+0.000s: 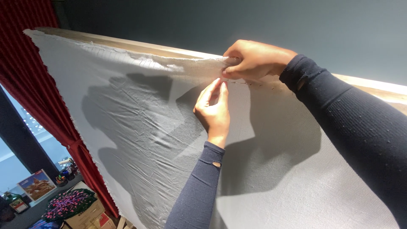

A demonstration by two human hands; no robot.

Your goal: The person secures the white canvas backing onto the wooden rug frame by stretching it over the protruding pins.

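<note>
Canvas, a large pale grey sheet of coarse woven cloth [140, 127], hangs stretched over a long light wooden frame bar [127, 43] that runs slantwise across the top of the view, against a dark grey-blue wall [254, 17]. Its frayed top edge folds over that bar, and slack wrinkles run down below the bar toward the lower left.

Right hand [254, 59], in a dark navy ribbed sleeve [352, 123], sits on the bar with its grip pressed together, thumb and fingers pinching the cloth's folded edge. Left hand [214, 111] reaches up from just below the bar, its thumb and forefinger nearly closed at the same spot; whether they nip the cloth or some small fastener is hard to tell from here.

Judging by the creases, the cloth is light, soft and limp, rough enough not to slip, but liable to fray and pucker; the fair hold is the doubled edge right on the bar, not the loose field below.

Far below the bar's left end, past a red curtain [38, 85], stand a flat rectangular box with a picture front [37, 185], a brown cardboard carton [87, 215] and a dark cloth with pink flower pattern [68, 202].
</note>
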